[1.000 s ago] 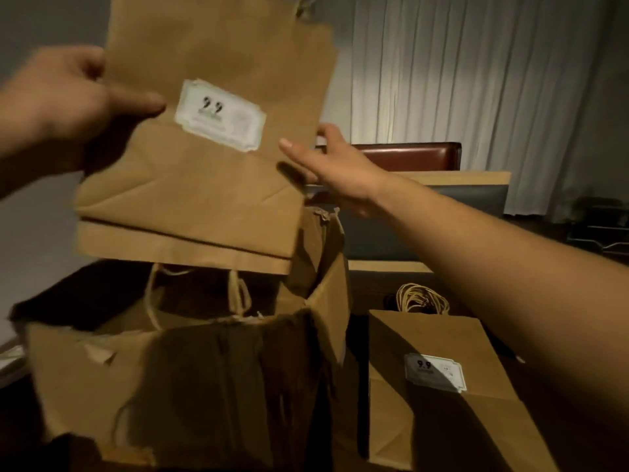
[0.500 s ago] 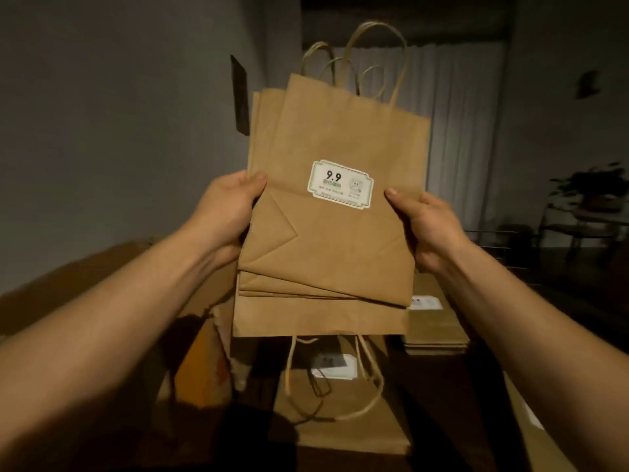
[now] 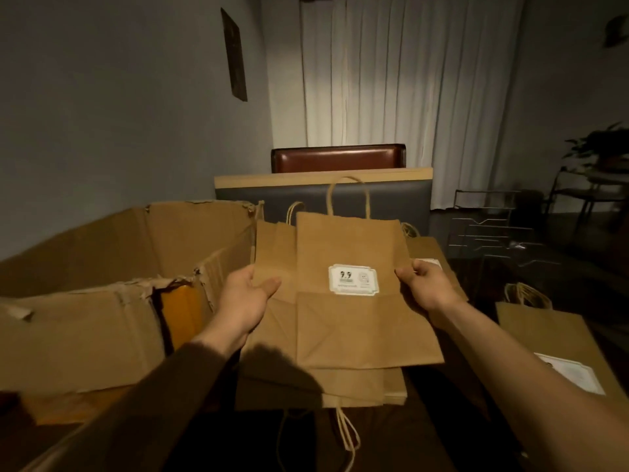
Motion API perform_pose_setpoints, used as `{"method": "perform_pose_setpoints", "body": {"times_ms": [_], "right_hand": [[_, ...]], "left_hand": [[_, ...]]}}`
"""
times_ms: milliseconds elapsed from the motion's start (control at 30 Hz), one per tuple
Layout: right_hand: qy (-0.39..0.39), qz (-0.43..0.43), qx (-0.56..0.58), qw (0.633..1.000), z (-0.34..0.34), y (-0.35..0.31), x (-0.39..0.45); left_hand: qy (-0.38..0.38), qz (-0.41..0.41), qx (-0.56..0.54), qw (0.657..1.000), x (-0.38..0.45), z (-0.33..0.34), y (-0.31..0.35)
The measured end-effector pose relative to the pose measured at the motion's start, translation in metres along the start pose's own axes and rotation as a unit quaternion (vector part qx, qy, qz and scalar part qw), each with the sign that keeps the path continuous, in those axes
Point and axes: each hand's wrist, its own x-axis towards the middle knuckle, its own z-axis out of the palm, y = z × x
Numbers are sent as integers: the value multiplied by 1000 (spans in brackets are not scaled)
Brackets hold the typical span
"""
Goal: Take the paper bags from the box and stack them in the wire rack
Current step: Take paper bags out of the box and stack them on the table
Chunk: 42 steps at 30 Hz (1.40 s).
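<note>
A bundle of flat brown paper bags [image 3: 354, 321] with a white "9.9" sticker lies in front of me over a dark table, handles pointing away. My left hand [image 3: 246, 298] grips the bundle's left edge, thumb on top. My right hand [image 3: 423, 284] grips its right edge. More bags lie underneath, with twine handles hanging toward me. The torn cardboard box [image 3: 112, 294] stands open at the left. The wire rack [image 3: 493, 229] stands at the far right of the table, apart from both hands.
Another flat bag [image 3: 551, 338] with a sticker lies at the right edge, one more [image 3: 425, 250] behind my right hand. A grey bench back [image 3: 323, 195] and a brown chair [image 3: 337, 158] stand beyond the table, before white curtains. A plant and chair are far right.
The bundle, held upright at chest height half a second ago, has come down and tipped flat over the table. Both hands still grip its sides.
</note>
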Motion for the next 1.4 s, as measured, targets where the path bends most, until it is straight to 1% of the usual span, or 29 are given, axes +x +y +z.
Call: {"method": "perform_pose_setpoints", "body": {"times_ms": [100,167,200,300,367,467,533,633,733,800,867,900,933,967,1000,1033,1067,1100,1133,1167,1200,1267,1300,1400], "right_hand": [[49,25,-11,998,-13,12,6],[77,31,-59,995,-17,23,7],[77,25,-87,993,-14,25,5],[53,28,-159,985,3,37,3],[31,54,-189,980,17,45,1],[5,66,-224,972,31,57,-1],[1,52,-230,972,36,61,0],[-2,49,-242,969,37,64,8],[-6,59,-231,971,35,62,14],[-25,57,-231,971,38,63,13],[-49,47,-230,971,45,64,11],[-49,24,-237,970,49,62,11],[-31,-6,-230,973,51,57,10],[-6,-42,-188,981,53,47,7],[1,-71,-119,990,54,32,1],[-24,-95,-36,995,56,16,-5],[-75,-96,43,992,59,0,-12],[-128,-82,102,983,62,-15,-16],[-165,-65,137,975,66,-26,-19],[-181,-50,161,969,71,-33,-19],[-172,-35,175,969,75,-38,-19],[-117,-10,160,980,76,-40,-15],[-103,2,145,984,72,-37,-13],[-123,59,174,975,58,-25,-14]], "left_hand": [[49,28,25,998,20,-19,4],[87,46,49,994,31,-37,10],[106,49,53,992,37,-46,11],[128,53,48,989,41,-63,11],[130,61,48,988,39,-64,10],[141,85,55,985,33,-67,13],[150,113,88,978,27,-69,24],[167,179,164,956,16,-70,49],[186,214,186,941,14,-77,72],[187,198,162,948,16,-81,79],[163,178,127,962,17,-77,79],[150,169,115,967,15,-73,76],[137,164,114,970,14,-69,73],[126,163,127,970,14,-65,71],[119,167,147,968,14,-61,71],[117,176,171,962,14,-58,72],[115,184,189,958,15,-55,73],[109,186,195,957,16,-52,73],[99,187,189,959,16,-47,74],[87,184,180,962,16,-43,74],[73,183,170,965,15,-37,74],[56,177,142,972,15,-29,71],[47,169,115,978,15,-26,69],[23,142,33,989,16,-20,60]]}}
